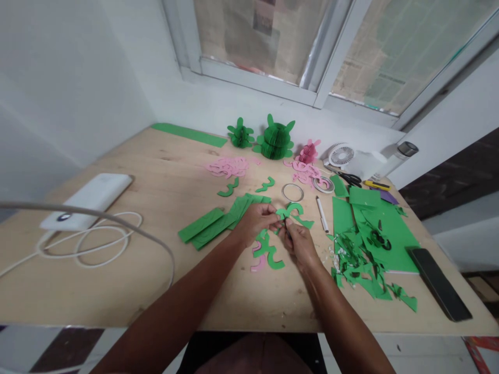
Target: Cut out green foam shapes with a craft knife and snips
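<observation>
Near the middle of the table, my left hand (258, 222) pinches a curved green paper piece (295, 209). My right hand (298, 240) is close beside it, its fingers closed around something small and dark at the paper's lower edge, too small to make out. Below my fingers lie green curved cutouts (275, 263) and a pink cutout (258, 264). Folded green strips (212, 228) lie to the left of my left hand. Two wavy green pieces (228, 187) (265, 184) rest farther back.
Green scraps (356, 259), green sheets (397, 236), a phone (440, 283) and a white pen (322, 214) are at right. Paper figures (276, 140), pink cutouts (228, 167), scissors (350, 179) and a fan (341, 155) stand or lie behind. A power bank (88, 202) and cable (127, 228) are left.
</observation>
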`<state>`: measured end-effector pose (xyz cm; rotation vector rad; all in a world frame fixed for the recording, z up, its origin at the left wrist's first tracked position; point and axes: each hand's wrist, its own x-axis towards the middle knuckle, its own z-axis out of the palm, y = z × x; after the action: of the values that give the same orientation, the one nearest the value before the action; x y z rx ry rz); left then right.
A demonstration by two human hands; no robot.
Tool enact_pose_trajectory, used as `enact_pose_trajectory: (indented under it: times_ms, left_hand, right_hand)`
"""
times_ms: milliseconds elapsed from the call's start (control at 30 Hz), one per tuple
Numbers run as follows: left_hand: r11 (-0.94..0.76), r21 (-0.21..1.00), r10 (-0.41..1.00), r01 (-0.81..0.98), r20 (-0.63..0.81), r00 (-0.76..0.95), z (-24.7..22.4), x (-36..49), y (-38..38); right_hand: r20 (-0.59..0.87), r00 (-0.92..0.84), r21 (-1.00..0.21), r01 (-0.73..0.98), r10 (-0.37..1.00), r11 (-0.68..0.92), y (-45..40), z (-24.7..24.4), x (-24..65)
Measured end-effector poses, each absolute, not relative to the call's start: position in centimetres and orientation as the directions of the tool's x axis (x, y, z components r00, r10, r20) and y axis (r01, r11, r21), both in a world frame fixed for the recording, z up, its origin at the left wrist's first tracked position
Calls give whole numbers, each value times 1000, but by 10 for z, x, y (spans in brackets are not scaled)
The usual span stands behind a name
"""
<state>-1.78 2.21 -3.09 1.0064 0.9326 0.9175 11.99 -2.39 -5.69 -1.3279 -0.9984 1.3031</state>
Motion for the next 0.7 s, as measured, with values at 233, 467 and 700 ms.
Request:
enact_pose_trajectory:
  times_ms: [233,467,700]
  left_hand:
    - [279,944,921,-176,-211,329,-34,-19,23]
    - [266,944,928,-196,-196,317,-35,-19,24]
    - [264,943,936,-204,-199,291,-36,-17,24]
  right_hand:
    - [-203,90,-978,-63,975,-198,-24,-53,119]
    - [-202,92,-979,-60,975,-197,-24,-52,118]
    - [-203,106,-979,-51,973,-199,-25,-53,118]
